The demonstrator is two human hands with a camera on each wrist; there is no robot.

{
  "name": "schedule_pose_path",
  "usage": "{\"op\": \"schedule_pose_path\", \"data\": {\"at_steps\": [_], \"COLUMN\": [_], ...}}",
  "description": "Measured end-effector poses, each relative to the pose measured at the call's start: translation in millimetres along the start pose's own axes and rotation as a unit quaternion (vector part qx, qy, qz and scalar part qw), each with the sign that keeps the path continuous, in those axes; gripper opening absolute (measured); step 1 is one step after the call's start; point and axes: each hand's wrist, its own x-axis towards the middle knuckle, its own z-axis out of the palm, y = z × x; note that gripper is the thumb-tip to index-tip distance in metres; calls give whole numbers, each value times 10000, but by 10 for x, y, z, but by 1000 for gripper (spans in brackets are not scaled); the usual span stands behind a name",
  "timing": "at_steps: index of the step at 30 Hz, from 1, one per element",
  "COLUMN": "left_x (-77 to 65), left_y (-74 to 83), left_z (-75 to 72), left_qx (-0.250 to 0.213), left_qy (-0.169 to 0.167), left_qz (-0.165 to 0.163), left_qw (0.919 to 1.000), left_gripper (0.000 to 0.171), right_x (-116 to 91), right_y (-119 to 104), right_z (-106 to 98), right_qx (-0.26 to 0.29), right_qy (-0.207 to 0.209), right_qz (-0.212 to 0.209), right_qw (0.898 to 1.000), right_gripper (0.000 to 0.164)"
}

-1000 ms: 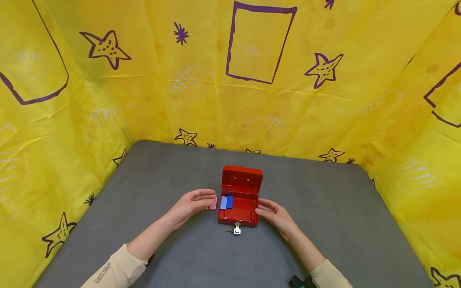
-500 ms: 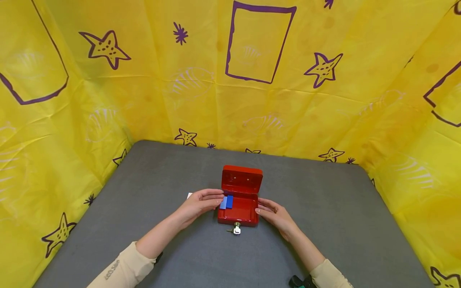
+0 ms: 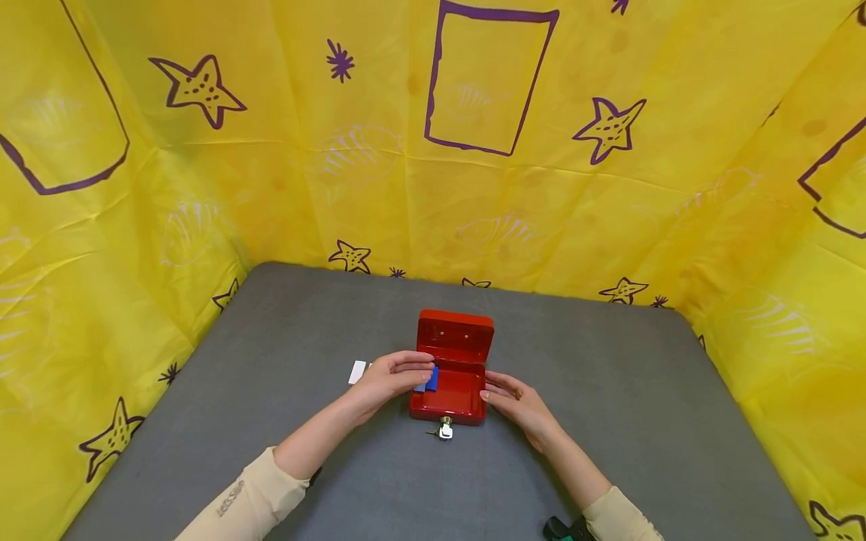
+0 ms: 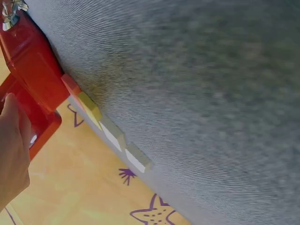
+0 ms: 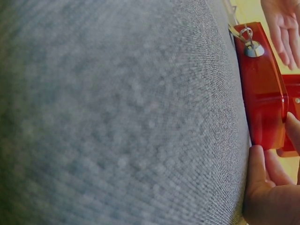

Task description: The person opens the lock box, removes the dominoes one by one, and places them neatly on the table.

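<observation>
We see the red metal box with its hinged lid (image 3: 446, 406) on the grey fabric-like tabletop (image 3: 534, 338), its long axis running left to right before us and its silver lock with keys (image 3: 445, 430) pointing toward us. The lid is raised at the far side, tilted slightly back. Inside, against the left end, lie a light blue rectangular block (image 3: 419, 388) and a darker blue rectangular block (image 3: 433, 379), whose visible part runs near to far; fingers partly cover both. Our left hand (image 3: 389, 379) hangs over them with its fingers extended and nothing visible in its grasp. Our right hand (image 3: 517, 406) touches the box's right end, thumb and fingers apart. From the darker block, bare red floor reaches the right wall. Outside the left edge, a pink block (image 4: 71, 84), a yellow block (image 4: 89, 107) and two white blocks (image 4: 112, 133) form a line; grey surface spreads between our forearms.
</observation>
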Motion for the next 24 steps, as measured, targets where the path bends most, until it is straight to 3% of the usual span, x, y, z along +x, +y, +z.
{"op": "schedule_pose_path", "data": {"at_steps": [10,18,24], "left_x": [60,92,100], "left_y": [24,41,39], "left_z": [145,219,266], "left_qx": [1081,2145,2620], "left_qy": [113,304,266], "left_qz": [272,723,929], "left_qw": [9937,9736,9602], "left_gripper": [45,40,39], "right_x": [9,26,25], "right_y": [1,13,29], "right_z": [-4,-4,-9], "right_qx": [26,46,113], "right_qy": [0,10,-36], "right_qz": [17,15,-53], "right_qw": [10000,10000,9999], "right_gripper": [60,59,58]}}
